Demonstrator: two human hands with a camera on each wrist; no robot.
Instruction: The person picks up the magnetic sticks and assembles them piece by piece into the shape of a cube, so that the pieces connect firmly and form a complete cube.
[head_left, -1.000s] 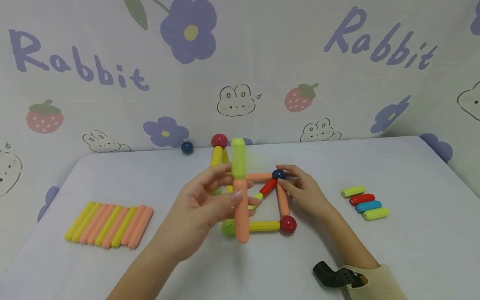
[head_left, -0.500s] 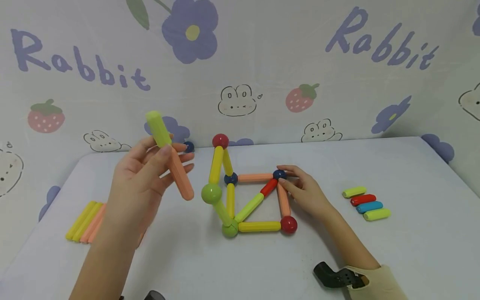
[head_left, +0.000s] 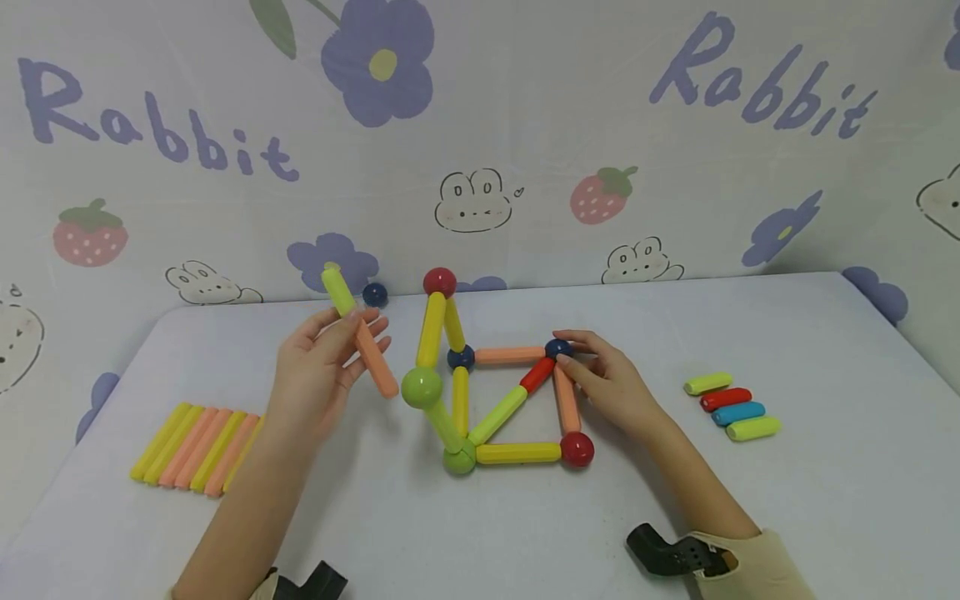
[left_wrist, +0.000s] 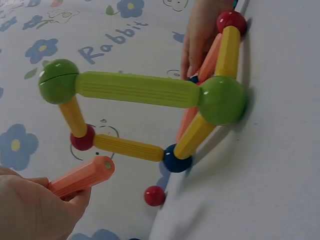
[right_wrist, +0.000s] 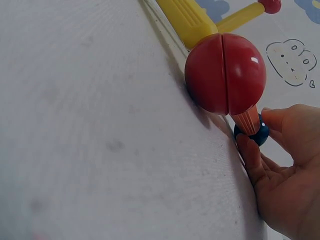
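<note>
In the head view my left hand (head_left: 311, 375) holds a short lime rod (head_left: 339, 292) joined end to end with a longer orange rod (head_left: 377, 360), above the table and left of a rod-and-ball frame. The frame has a square base of yellow and orange rods (head_left: 510, 356), with a red-and-lime diagonal (head_left: 537, 376) across it. At its left side a loop rises through a green ball (head_left: 422, 387) to a red ball (head_left: 439, 282). My right hand (head_left: 611, 383) pinches the dark blue ball (head_left: 558, 348) at the base's far right corner, also visible in the right wrist view.
A row of yellow and orange rods (head_left: 197, 446) lies at left, partly behind my left forearm. Several short rods (head_left: 738, 414) lie at right. A loose dark blue ball (head_left: 375, 294) sits at the back edge; the left wrist view also shows a loose red ball (left_wrist: 154, 196).
My left hand has carried the joined rods from in front of the frame out to the left, tilting them, then slightly back rightward. The right hand stays on the blue ball.
</note>
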